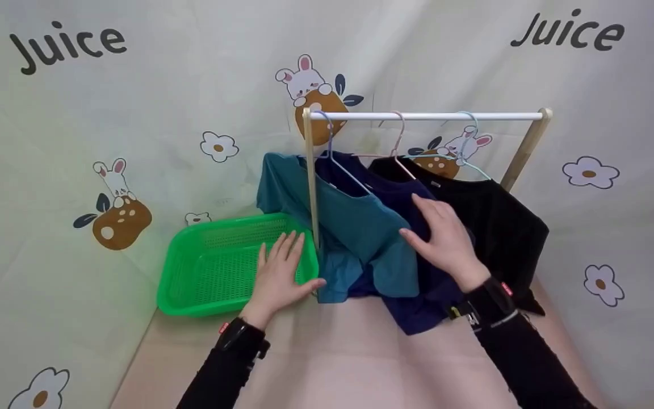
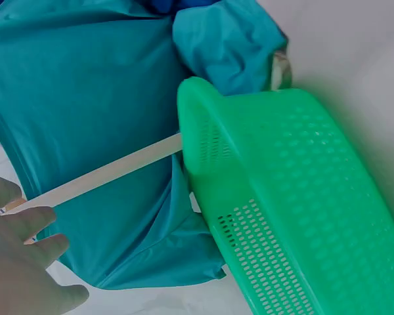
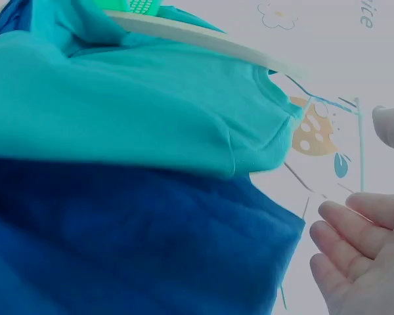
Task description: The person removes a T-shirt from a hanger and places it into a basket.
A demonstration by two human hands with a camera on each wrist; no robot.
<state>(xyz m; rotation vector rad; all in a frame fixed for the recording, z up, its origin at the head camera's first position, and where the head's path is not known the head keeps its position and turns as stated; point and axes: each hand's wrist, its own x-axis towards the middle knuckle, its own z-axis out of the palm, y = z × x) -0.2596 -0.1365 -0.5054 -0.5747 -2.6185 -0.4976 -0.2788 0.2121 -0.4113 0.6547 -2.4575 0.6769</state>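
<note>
Dark sleeves (image 1: 533, 360) lead to the left hand (image 1: 283, 278), spread wide near the green basket (image 1: 185, 267), and the right hand (image 1: 446, 241), wide and empty beside the teal shirt (image 1: 355, 218) on the rack (image 1: 361, 116), probably light, limp cloth best gripped by its purple hanger (image 1: 330, 149).

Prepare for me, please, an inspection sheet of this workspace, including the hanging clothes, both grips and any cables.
Surface: pale pinkish worktop
Job's things: teal shirt, navy shirt and black shirt hang on a rack; green basket beside it, no contents seen
Clutter: nothing seen
Left grip: spread at the basket's right side, holding nothing
Right grip: relaxed near the teal shirt, holding nothing
Cables: nothing seen
Surroundings: pale backdrop printed with rabbits and flowers
</note>
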